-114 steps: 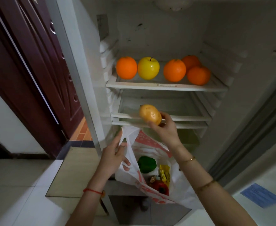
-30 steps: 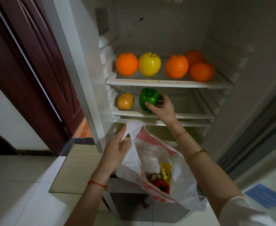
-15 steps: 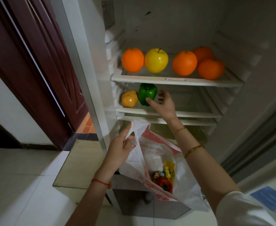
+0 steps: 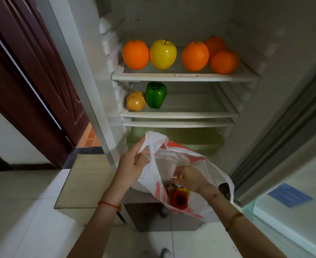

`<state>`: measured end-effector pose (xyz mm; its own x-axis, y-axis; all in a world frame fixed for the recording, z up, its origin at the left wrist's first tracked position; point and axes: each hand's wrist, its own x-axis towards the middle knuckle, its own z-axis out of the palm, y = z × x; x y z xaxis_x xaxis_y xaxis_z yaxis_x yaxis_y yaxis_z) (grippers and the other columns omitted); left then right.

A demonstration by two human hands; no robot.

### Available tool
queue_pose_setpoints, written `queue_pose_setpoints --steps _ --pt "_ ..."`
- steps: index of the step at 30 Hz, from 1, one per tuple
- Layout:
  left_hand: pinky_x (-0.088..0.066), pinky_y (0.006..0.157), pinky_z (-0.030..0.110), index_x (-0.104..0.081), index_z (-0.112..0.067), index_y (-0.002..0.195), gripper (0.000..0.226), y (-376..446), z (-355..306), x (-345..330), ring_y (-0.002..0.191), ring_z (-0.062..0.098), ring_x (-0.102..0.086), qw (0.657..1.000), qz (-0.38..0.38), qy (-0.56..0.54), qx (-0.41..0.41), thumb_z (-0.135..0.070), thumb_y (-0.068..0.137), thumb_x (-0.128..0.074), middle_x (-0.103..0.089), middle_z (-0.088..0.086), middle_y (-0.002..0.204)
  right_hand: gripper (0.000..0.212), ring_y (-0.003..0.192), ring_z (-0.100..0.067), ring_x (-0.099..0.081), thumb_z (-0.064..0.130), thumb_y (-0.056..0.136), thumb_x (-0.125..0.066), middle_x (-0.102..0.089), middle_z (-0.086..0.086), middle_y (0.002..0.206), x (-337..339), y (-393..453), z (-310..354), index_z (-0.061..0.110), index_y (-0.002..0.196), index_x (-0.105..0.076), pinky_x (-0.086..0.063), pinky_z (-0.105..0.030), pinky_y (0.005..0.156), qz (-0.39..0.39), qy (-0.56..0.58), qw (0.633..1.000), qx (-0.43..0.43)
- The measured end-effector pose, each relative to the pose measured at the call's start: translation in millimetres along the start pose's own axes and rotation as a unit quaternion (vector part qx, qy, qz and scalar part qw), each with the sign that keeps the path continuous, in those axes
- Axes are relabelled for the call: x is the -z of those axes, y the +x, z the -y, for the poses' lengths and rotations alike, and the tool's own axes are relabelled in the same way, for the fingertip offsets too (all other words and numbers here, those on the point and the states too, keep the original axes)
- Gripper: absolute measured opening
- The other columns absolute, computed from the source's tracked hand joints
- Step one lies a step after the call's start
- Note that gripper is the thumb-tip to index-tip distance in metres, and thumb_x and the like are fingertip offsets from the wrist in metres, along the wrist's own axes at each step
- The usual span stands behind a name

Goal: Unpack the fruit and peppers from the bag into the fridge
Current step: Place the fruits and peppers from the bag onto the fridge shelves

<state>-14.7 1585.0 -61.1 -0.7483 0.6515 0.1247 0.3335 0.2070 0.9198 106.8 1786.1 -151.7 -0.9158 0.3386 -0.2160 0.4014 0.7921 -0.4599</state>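
Observation:
My left hand (image 4: pixel 133 161) grips the handle of a white and red plastic bag (image 4: pixel 205 164) and holds its mouth wide in front of the fridge. My right hand (image 4: pixel 188 178) is down inside the bag, fingers spread just above a red pepper (image 4: pixel 179 200); it holds nothing that I can see. A yellow item (image 4: pixel 186 190) lies beside the pepper, mostly hidden. On the middle shelf (image 4: pixel 179 114) stand a green pepper (image 4: pixel 155 94) and a yellow-orange pepper (image 4: pixel 135 100). The top shelf (image 4: pixel 185 77) carries several oranges (image 4: pixel 195 55) and a yellow apple (image 4: pixel 163 54).
A greenish drawer (image 4: pixel 190 138) sits under the lower shelves. The fridge door (image 4: pixel 291 183) stands open on the right. A dark red wooden door (image 4: pixel 32 71) is at the left. White floor tiles (image 4: pixel 23 211) lie below, with a shoe tip (image 4: pixel 165 253) at the bottom edge.
My right hand let go of the green pepper on the middle shelf, drew back out of the fridge and went down into the bag. The left hand kept its hold on the bag.

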Motion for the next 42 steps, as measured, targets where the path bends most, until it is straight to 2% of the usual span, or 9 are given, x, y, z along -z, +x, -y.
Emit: queue_pose_setpoints --steps 6,13,17,20,22,25,31,35,42 --pt "-0.055 0.081 0.019 -0.028 -0.054 0.131 0.061 -8.2 -4.9 -2.6 0.094 0.027 -0.067 1.0 0.005 -0.005 0.003 -0.005 0.098 -0.045 -0.065 0.025 0.106 0.083 0.131 -0.03 -0.044 0.053 0.069 -0.078 -0.045 -0.007 0.142 -40.1 -16.7 -8.1 0.018 0.135 -0.043 -0.036 -0.043 0.111 0.124 -0.127 0.984 -0.026" --pt "-0.058 0.081 0.026 -0.03 -0.055 0.131 0.064 -14.8 -7.3 -0.9 0.091 0.023 -0.069 0.999 0.005 -0.03 0.016 -0.002 0.099 -0.044 -0.068 0.01 0.109 0.085 0.137 -0.032 -0.037 0.053 0.085 -0.063 -0.037 -0.013 0.15 -67.6 -29.6 -8.4 0.009 0.148 -0.027 -0.026 -0.046 0.118 0.067 -0.262 0.962 0.024" --pt "-0.056 0.083 0.021 -0.028 -0.046 0.137 0.061 -15.9 -8.3 0.3 0.09 0.016 -0.07 0.999 0.002 -0.032 0.022 -0.002 0.099 -0.043 -0.068 0.006 0.11 0.091 0.135 -0.028 -0.041 0.056 0.083 -0.063 -0.035 -0.011 0.151 -75.9 -28.4 -19.5 0.01 0.15 -0.022 -0.036 -0.038 0.113 0.065 -0.18 0.981 -0.002" --pt "-0.056 0.081 0.019 -0.027 -0.046 0.138 0.062 -12.7 -9.1 1.8 0.087 0.016 -0.07 0.999 0.003 -0.037 0.018 -0.001 0.099 -0.044 -0.069 0.006 0.109 0.106 0.129 -0.027 -0.047 0.054 0.072 -0.073 -0.037 -0.01 0.147 -58.6 -25.9 -14.3 0.008 0.149 -0.017 -0.041 -0.037 0.109 0.063 -0.025 0.997 -0.045" --pt "-0.056 0.081 0.017 -0.027 -0.046 0.139 0.061 -9.8 -9.6 2.3 0.088 0.017 -0.07 0.999 0.005 -0.037 0.016 -0.004 0.099 -0.045 -0.068 0.008 0.109 0.097 0.12 -0.022 -0.051 0.052 0.065 -0.08 -0.045 -0.005 0.133 -33.7 -20.9 -6.8 0.015 0.138 -0.028 -0.045 -0.032 0.103 0.041 0.061 0.995 -0.064" --pt "-0.055 0.078 0.016 -0.026 -0.044 0.143 0.061 -5.1 -11.1 0.9 0.089 0.026 -0.068 1.0 0.003 -0.026 0.015 -0.006 0.099 -0.045 -0.068 0.015 0.107 0.084 0.114 -0.013 -0.05 0.044 0.059 -0.086 -0.049 0.006 0.122 14.2 -14.4 12.3 0.028 0.124 -0.036 -0.047 -0.028 0.1 -0.015 0.174 0.984 -0.043" --pt "-0.054 0.078 0.012 -0.026 -0.033 0.149 0.06 6.0 -16.0 -5.2 0.084 0.006 -0.069 1.0 0.008 -0.025 0.016 -0.004 0.099 -0.043 -0.068 0.004 0.111 0.06 0.107 -0.015 -0.061 0.019 0.076 -0.081 -0.056 0.012 0.113 112.7 -16.9 55.3 0.027 0.125 -0.048 -0.055 -0.028 0.088 -0.167 0.351 0.921 0.034" --pt "-0.055 0.077 0.014 -0.025 -0.045 0.142 0.063 13.6 -14.1 -7.5 0.086 0.023 -0.069 0.999 0.002 -0.034 0.007 -0.002 0.099 -0.043 -0.067 0.008 0.103 0.066 0.106 -0.008 -0.056 0.021 0.079 -0.079 -0.052 0.009 0.12 158.0 4.7 68.5 0.022 0.133 -0.041 -0.049 -0.014 0.085 -0.288 0.368 0.883 0.044" --pt "-0.053 0.072 0.011 -0.028 -0.061 0.125 0.067 20.5 -14.3 -6.5 0.09 0.034 -0.066 0.999 0.0 -0.052 -0.005 -0.001 0.098 -0.043 -0.055 0.014 0.093 0.07 0.121 -0.024 -0.054 0.02 0.077 -0.08 -0.054 -0.01 0.133 184.8 67.5 68.4 0.009 0.135 -0.042 -0.047 -0.03 0.097 -0.313 0.299 0.901 0.0"
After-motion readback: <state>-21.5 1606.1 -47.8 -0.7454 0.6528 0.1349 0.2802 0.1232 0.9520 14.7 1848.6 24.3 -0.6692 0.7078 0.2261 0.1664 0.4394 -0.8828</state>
